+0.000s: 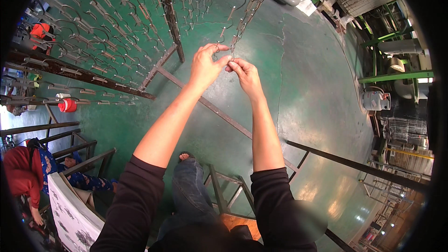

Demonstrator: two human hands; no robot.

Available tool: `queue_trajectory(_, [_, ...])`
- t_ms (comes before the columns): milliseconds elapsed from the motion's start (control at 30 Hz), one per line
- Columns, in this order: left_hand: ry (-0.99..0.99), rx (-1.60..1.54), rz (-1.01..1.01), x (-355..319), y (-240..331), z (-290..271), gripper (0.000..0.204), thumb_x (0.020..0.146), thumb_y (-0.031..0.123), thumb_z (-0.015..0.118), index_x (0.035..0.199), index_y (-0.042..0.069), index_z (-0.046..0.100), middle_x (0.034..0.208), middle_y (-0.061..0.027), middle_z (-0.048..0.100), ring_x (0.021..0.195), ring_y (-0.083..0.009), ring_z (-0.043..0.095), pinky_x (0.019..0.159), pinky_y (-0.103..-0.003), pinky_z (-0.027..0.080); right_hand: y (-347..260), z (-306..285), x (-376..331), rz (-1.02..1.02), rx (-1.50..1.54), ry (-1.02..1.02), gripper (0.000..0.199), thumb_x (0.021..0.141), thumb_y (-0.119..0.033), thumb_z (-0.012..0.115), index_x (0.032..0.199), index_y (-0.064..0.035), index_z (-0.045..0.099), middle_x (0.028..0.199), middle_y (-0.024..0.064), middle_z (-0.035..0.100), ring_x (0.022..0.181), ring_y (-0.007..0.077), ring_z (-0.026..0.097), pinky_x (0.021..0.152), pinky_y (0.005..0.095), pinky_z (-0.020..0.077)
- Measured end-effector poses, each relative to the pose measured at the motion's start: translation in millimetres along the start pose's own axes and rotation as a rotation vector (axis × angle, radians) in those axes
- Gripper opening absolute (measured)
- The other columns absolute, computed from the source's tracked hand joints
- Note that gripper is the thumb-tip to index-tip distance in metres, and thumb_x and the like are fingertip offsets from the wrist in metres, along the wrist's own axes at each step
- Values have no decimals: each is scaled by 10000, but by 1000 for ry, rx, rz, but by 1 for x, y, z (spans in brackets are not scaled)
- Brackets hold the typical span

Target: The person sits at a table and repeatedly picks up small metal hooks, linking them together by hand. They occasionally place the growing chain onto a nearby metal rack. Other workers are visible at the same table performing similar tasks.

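Observation:
A chain of linked metal wire hooks [241, 25] hangs down from the top of the view, and both my hands are at its lower end. My left hand [205, 69] is bent round the end from the left, thumb and forefinger closing on the wire. From the right, my right hand [248, 78] pinches the lowest hook between thumb and fingertips, touching the left thumb. The fingers hide most of that small piece. Many similar hooks [100, 30] hang in rows to the left.
A dark metal rack [169, 11] frames the hanging rows, with a low bar [226, 117] crossing below my forearms. A person in red [21, 170] is at lower left beside a white printed cloth [70, 210]. A gas cylinder [376, 100] stands far right.

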State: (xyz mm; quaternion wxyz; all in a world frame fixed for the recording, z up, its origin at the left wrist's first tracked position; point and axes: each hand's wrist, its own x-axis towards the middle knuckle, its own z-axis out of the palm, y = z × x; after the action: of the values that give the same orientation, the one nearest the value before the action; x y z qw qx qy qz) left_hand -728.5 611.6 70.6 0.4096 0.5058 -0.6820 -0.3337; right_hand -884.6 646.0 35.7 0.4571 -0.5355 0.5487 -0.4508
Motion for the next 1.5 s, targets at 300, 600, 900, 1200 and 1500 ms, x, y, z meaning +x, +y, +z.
queue_trajectory(300, [-50,-69,26,0,7,-11,646,731,126,749,1328,173,507,1145,-58,639,999,-186,596,865,-344,476,20,2,9,-1,137,22,260,942,-183,560,1108,1,640,868,43,682,817,113,610,798,278,471])
queue_trajectory(600, [-20,-130,-78,-44,16,-55,837,718,84,765,1438,175,350,1278,-67,560,1060,-185,553,840,-333,468,71,3,-23,224,127,8,393,948,-252,564,1271,-28,554,1041,83,676,908,155,635,822,281,481])
queue_trajectory(900, [-104,-87,-374,-297,66,-161,727,766,61,715,1409,82,376,1183,-161,597,1014,-252,599,887,-361,469,267,49,-281,873,-869,-856,164,796,-175,560,812,-90,699,688,35,664,564,161,614,491,308,488])
queue_trajectory(1200, [324,-11,-661,-508,155,-236,686,767,29,693,1388,55,401,1175,-109,592,969,-171,603,876,-309,469,220,181,-284,401,-741,-890,394,841,-356,452,610,-116,662,599,63,647,615,252,631,644,387,498])
queue_trajectory(1500, [678,111,-361,-586,229,-232,645,806,-9,640,1397,63,391,1200,-135,572,1007,-185,590,910,-328,472,65,263,-297,250,-507,-887,201,835,-167,555,891,-44,703,764,72,695,659,182,684,574,352,528])
